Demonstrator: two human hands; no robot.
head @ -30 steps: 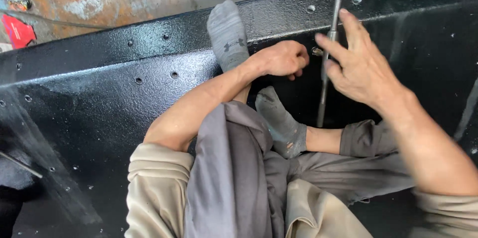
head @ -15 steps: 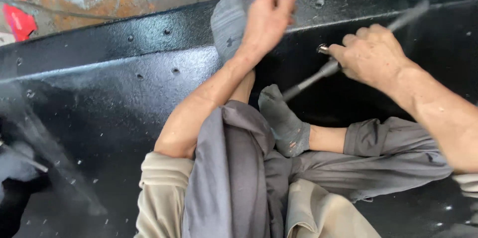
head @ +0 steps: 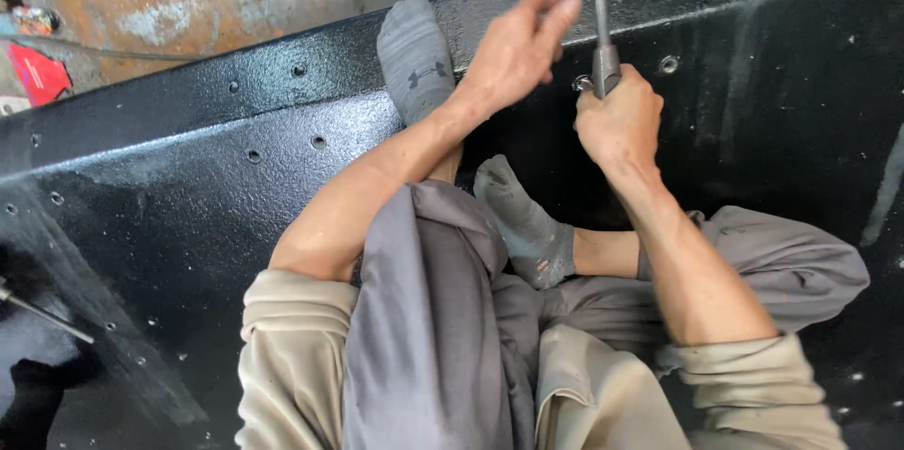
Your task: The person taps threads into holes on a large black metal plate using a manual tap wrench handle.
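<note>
- Far left: red object on the rusty floor, well clear of the work. Thin metal rod lies at the near-left edge.
- Black textured steel panel spans the view, with a row of small holes along its ridge.
- Grey-socked foot is braced on the ridge; the second socked foot rests lower, centre.
- Left hand is raised over the ridge, fingers loose and half open, holding nothing I can see.
- Right hand is clenched around the long metal wrench, shaft upright and running out of frame at the far edge; its head sits at a fastener on the ridge.
- I read this as working that fastener. Next move calls for keeping the head seated and swinging the shaft squarely.
</note>
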